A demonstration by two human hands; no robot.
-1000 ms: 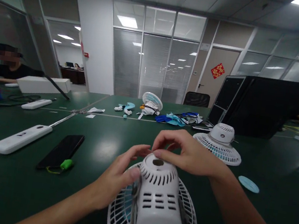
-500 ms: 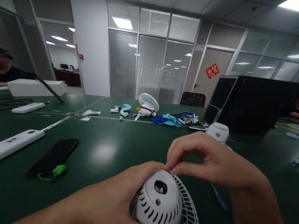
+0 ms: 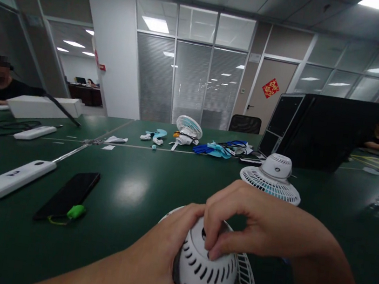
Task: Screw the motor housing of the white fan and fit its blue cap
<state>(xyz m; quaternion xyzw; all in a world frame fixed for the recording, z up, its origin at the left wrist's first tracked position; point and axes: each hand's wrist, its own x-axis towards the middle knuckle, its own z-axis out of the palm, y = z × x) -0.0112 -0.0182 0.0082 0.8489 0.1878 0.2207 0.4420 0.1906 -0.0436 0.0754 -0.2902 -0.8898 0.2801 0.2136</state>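
A small white fan [image 3: 213, 272] lies face down on the green table [image 3: 133, 190] right in front of me, its vented motor housing pointing up. My left hand [image 3: 162, 260] wraps round the left side of the housing. My right hand [image 3: 256, 222] comes over from the right, fingers curled, fingertips pressed on the top of the housing. Whether they pinch a small part there is hidden.
A second white fan [image 3: 272, 177] lies face down behind my right hand. A black phone [image 3: 67, 195] with a green tag and a white power strip [image 3: 8, 178] lie at left. Fan parts [image 3: 190, 139] are scattered further back. A black computer case [image 3: 321, 132] stands at right. People sit at both sides.
My right hand has dropped from above the fan onto the top of the housing. My left hand has closed further round the housing, and the fan sits lower in view.
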